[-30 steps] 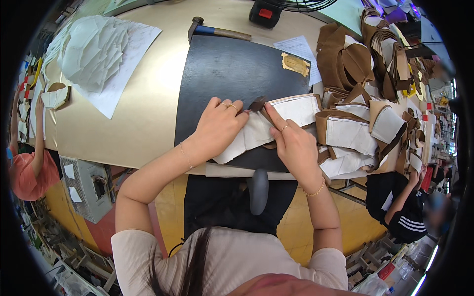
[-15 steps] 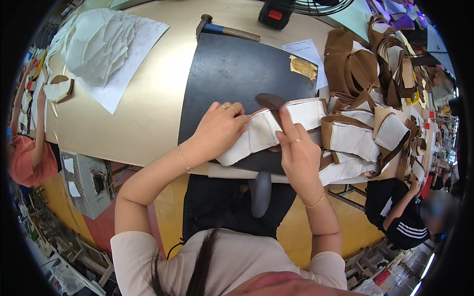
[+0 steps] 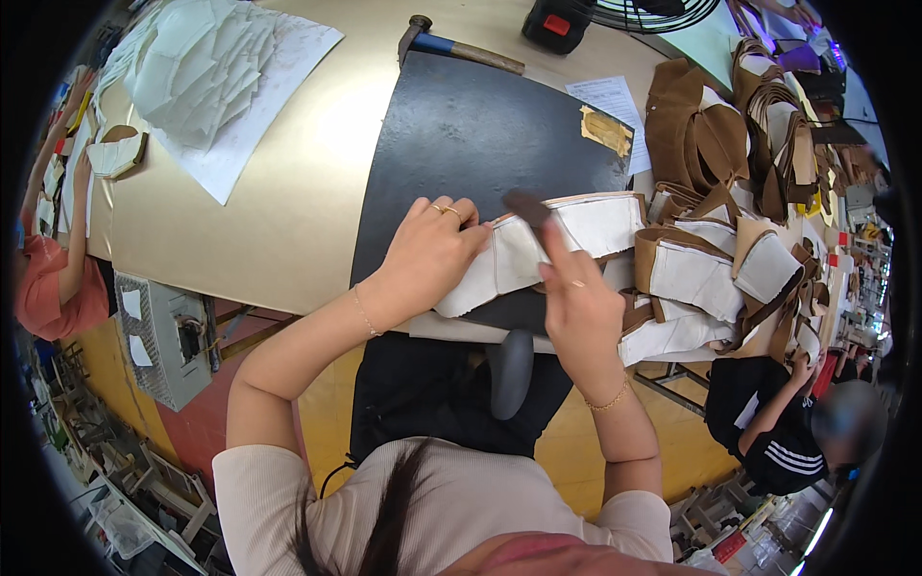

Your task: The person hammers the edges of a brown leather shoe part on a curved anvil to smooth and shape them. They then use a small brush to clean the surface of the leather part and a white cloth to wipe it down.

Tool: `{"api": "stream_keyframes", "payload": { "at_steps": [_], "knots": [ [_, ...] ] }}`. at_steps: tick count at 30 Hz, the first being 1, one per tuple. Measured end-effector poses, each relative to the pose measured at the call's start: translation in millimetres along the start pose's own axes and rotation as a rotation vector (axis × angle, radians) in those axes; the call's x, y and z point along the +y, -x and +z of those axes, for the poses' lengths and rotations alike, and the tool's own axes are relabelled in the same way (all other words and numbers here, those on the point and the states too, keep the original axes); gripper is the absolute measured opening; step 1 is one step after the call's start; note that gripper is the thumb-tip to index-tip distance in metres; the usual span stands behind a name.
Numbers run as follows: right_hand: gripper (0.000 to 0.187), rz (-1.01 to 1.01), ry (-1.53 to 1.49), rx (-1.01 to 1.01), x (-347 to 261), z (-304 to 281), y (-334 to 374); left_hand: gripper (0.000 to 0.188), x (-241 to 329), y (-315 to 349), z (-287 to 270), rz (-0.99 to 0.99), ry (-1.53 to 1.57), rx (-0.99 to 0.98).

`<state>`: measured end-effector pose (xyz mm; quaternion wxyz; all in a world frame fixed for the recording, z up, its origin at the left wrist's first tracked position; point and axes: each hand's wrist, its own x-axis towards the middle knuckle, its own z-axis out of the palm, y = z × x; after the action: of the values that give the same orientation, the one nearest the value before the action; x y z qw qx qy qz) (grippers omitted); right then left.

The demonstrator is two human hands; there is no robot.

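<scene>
A curved strip (image 3: 603, 226), white on its upper face with brown edges, lies on a black board (image 3: 480, 134). My left hand (image 3: 434, 252) is closed, its fingers pinching the strip's far edge near its left part. My right hand (image 3: 586, 302) is closed round the handle of a dark hammer-like tool (image 3: 527, 207), index finger stretched along it. The tool's head is over the strip's far edge, just right of my left fingertips. Motion blurs it, so I cannot tell whether it touches.
Brown and white pieces (image 3: 696, 264) pile up on the right, with brown strips (image 3: 696, 134) behind. A blue-handled hammer (image 3: 461, 50) lies beyond the board. White sheets (image 3: 197, 77) are stacked at far left. Co-workers sit at left (image 3: 62, 288) and right (image 3: 768, 432).
The tool's head has come down slightly towards the strip's far edge. My left hand keeps its grip on the strip. The whole view has shifted a little.
</scene>
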<state>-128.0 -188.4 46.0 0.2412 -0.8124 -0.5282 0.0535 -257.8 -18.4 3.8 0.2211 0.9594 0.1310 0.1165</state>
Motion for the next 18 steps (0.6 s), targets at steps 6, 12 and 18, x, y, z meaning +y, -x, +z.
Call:
{"api": "stream_keyframes", "payload": {
  "at_steps": [6,12,18],
  "knots": [
    [0.057,0.017,0.134,-0.181,5,4,-4,0.016,-13,4,-1,-0.154,0.336,-0.026],
    [0.055,-0.053,-0.158,0.202,-10,2,1,0.012,-2,6,-9,-0.077,0.133,-0.027],
    [0.055,0.000,0.052,-0.069,0,2,0,0.009,-4,10,9,-0.178,0.242,0.043]
  ]
}}
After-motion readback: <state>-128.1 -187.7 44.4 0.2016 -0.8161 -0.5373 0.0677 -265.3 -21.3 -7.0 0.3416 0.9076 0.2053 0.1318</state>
